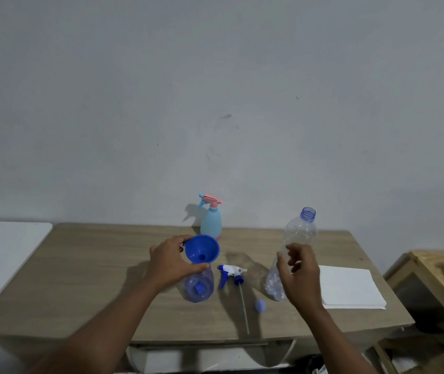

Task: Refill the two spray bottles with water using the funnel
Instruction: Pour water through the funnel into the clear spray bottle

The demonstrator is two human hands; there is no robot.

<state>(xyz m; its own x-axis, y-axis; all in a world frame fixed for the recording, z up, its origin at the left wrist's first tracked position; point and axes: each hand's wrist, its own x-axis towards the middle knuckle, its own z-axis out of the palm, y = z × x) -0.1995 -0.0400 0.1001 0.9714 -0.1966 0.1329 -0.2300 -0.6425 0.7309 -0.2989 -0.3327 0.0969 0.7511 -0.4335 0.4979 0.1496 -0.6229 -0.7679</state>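
A blue funnel (202, 248) sits in the neck of a clear spray bottle (198, 287) standing at the table's middle. My left hand (172, 261) grips the funnel and bottle neck. That bottle's white and blue trigger head (230, 273) lies on the table beside it, its dip tube pointing toward me. A clear uncapped water bottle (295, 244) stands to the right; my right hand (300, 273) is at its lower half with fingers spread, loosely touching or just off it. A light blue spray bottle (211, 221) with a pink trigger stands at the back by the wall.
A small blue cap (260, 305) lies near the front of the wooden table (94, 279). A folded white cloth (348, 287) rests at the right. A white surface (2, 247) adjoins the left side, a wooden stand (442, 276) the right.
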